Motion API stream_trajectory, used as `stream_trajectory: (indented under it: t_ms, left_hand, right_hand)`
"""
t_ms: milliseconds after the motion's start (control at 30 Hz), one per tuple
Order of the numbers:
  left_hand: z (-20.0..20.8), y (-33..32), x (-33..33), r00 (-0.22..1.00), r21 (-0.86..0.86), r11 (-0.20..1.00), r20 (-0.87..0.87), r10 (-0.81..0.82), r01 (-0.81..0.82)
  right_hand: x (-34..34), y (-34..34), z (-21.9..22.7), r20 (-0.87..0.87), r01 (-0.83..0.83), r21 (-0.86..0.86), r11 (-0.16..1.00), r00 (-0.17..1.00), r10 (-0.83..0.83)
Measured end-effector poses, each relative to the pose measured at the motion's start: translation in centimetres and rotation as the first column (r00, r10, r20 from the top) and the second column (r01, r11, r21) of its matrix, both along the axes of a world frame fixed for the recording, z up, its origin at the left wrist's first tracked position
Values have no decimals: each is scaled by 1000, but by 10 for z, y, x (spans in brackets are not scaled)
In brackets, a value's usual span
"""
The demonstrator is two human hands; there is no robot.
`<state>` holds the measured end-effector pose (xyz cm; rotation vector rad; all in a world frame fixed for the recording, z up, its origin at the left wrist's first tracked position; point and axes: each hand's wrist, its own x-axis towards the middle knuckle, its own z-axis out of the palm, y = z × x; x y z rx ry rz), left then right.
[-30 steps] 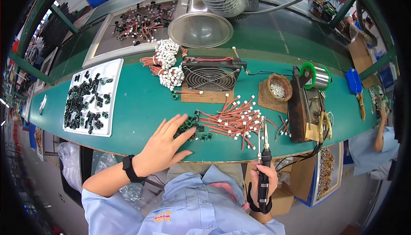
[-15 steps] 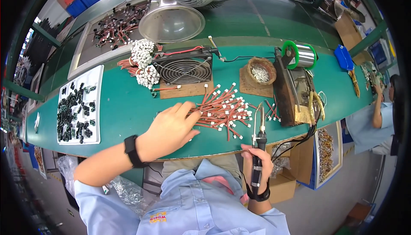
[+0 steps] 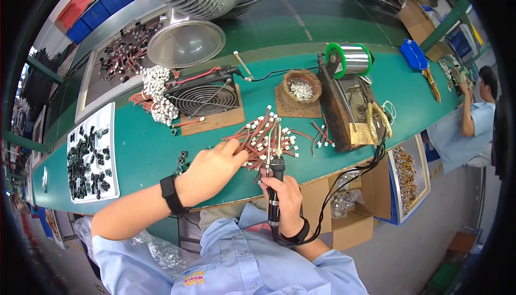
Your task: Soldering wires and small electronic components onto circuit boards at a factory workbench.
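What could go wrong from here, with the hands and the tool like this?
The bare left hand is near the soldering iron in the right hand; if the iron is hot, a slip might burn it.
The iron's metal end points across the red wires, so heat could perhaps mark them.
The small dark parts lie beside the left hand and might be knocked.

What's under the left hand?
Directly beneath the left hand: covered, can't tell. Showing around its edges: red wires with white connectors on the right, small dark parts on the left, green tabletop.
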<state>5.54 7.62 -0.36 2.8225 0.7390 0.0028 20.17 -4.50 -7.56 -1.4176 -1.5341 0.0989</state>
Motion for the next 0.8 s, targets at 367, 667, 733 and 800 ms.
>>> stream_trajectory:
  t_ms: [367,667,733,800]
  left_hand:
    - [36,48,94,984,90,996,176,-19,3]
    - [18,90,170,974,26,999,-221,49,-44]
    - [18,90,173,962,9,999,-271,44,-43]
    - [19,92,170,939,57,995,-332,94,-80]
  right_hand:
    - [52,-46,26,-181,243,76,967,957,-227]
    - [66,-60,29,-286,233,78,969,937,-202]
    - [70,-60,27,-271,232,60,971,940,-208]
    - [72,-60,24,-271,234,47,971,939,-213]
